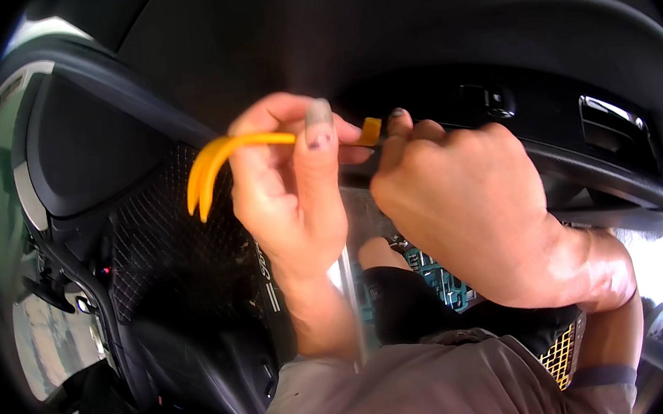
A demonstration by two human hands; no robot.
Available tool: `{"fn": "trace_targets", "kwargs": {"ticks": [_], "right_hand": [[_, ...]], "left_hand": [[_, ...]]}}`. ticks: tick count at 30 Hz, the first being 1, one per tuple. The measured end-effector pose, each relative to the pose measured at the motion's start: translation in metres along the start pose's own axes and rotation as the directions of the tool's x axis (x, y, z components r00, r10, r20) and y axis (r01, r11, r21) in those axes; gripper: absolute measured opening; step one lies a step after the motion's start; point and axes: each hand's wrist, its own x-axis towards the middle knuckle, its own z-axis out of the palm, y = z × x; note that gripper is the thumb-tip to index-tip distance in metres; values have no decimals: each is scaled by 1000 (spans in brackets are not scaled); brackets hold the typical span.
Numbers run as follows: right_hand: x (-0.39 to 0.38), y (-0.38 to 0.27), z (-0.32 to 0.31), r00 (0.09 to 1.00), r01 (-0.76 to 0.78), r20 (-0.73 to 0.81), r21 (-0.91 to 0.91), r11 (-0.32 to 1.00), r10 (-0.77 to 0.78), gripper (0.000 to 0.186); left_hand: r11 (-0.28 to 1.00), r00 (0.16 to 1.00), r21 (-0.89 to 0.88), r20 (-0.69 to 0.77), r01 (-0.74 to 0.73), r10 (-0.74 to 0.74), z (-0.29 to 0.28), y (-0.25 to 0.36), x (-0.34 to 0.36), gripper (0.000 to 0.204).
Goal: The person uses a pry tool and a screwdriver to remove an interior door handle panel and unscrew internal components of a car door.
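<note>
My left hand [286, 187] grips a yellow-orange plastic pry tool [213, 160] near its middle; the tool's forked, curved end points left and down, and its other end [371, 130] shows past my thumb. My right hand [465, 203] is curled right beside it, fingertips touching the tool's right end and the dark edge of the car door panel [410, 26] behind. Both hands are raised close to the camera inside a car.
A black quilted floor mat [170, 253] covers the area at left. The door's handle recess [613, 131] and switches [496, 99] sit at upper right. My grey-clad leg [411, 393] fills the bottom edge. Bright daylight shows at the far right.
</note>
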Motion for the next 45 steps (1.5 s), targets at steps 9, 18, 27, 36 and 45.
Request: {"fn": "trace_targets", "kwargs": {"ticks": [9,18,27,36,45], "right_hand": [[2,-10,3,992,-60,100,-130,990,73,46],[12,-18,-9,979,-39,188,-218,975,81,50],[20,-21,-19,950,-59,288,-206,977,118,64],[15,-25,-11,961,-32,258,-265,964,102,72],[3,-26,4,983,-76,143,-277,958,119,65]], "left_hand": [[984,961,-164,-254,74,-115,0,-20,-24,23],[917,972,-396,-229,-51,-45,-10,-44,-35,23],[887,949,-429,-314,-169,29,-9,-56,-29,22],[912,962,-327,-196,-247,190,-9,-62,-19,24],[960,967,-171,-163,-223,196,-4,-46,-13,21]]}}
